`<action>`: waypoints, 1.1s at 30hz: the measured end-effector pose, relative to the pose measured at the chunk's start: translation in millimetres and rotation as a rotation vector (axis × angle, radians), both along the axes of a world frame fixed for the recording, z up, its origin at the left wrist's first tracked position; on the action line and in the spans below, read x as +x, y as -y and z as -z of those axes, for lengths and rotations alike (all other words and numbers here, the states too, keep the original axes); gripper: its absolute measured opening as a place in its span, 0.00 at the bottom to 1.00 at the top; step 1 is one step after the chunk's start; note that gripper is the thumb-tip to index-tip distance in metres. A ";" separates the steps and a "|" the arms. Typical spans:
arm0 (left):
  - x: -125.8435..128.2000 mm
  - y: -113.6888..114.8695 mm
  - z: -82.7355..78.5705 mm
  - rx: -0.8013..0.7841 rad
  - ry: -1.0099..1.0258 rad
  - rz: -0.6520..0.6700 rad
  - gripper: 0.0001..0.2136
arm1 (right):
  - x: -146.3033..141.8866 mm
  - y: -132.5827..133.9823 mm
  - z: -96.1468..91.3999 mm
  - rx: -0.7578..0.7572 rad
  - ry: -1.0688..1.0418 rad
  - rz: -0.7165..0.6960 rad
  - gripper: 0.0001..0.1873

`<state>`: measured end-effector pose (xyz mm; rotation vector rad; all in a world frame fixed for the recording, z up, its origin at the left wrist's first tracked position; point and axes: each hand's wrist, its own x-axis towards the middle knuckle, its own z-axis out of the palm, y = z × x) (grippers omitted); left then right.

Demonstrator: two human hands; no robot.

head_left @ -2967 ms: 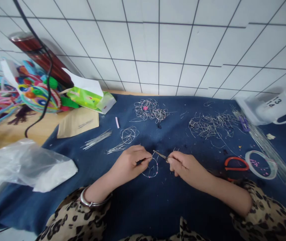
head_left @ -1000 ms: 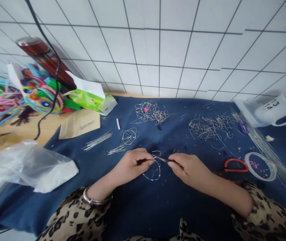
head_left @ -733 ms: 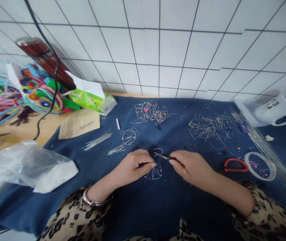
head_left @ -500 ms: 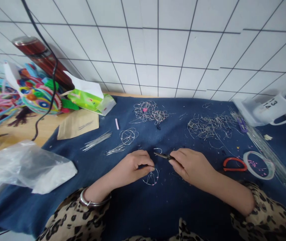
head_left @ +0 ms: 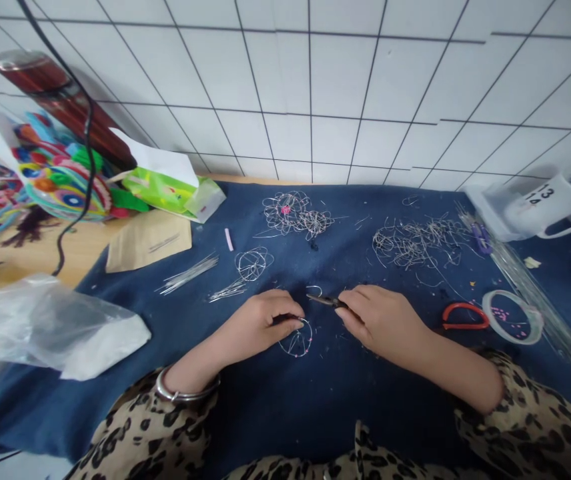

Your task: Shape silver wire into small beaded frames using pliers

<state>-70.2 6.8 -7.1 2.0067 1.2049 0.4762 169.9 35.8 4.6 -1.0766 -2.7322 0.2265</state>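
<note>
Pinched between the thumb and fingers of my left hand (head_left: 268, 325) is a small round wire ring (head_left: 295, 353) with pink beads on its rim and thin wires across its inside. My right hand (head_left: 378, 313) is closed around a pair of dark-tipped pliers (head_left: 326, 301), whose jaws point left, a short way from the ring and not touching it. Just behind the pliers' tip a short curved piece of wire (head_left: 317, 289) lies on the blue cloth (head_left: 315, 413). Another wire ring (head_left: 252, 265) lies further back, beside a bundle of short wires (head_left: 228, 291).
At the back sit a cluster of wire shapes (head_left: 295, 213) and a tangle of wire scraps (head_left: 418, 241). To the right are red-handled pliers (head_left: 465, 317), a clear round dish (head_left: 535, 327) with pink beads and a white mug (head_left: 555, 200). A plastic bag (head_left: 55, 327) lies left.
The wire ring has turned in my left hand, so its beads sit differently. My right hand still holds the pliers at about the same spot. The whole view has shifted slightly.
</note>
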 end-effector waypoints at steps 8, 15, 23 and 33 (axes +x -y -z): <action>-1.8 -0.1 -0.7 0.032 -0.034 -0.027 0.07 | -0.9 -0.2 0.9 0.017 -0.011 -0.019 0.15; -5.3 1.0 -3.9 0.026 -0.030 -0.039 0.09 | -0.4 0.2 1.1 0.040 -0.010 -0.032 0.15; -11.1 -4.2 -7.4 0.073 0.063 -0.187 0.09 | -1.1 3.8 -0.8 0.120 0.051 -0.062 0.14; 23.9 0.3 -24.8 0.223 0.101 -0.273 0.14 | 6.2 12.4 -15.1 0.418 0.133 -0.104 0.12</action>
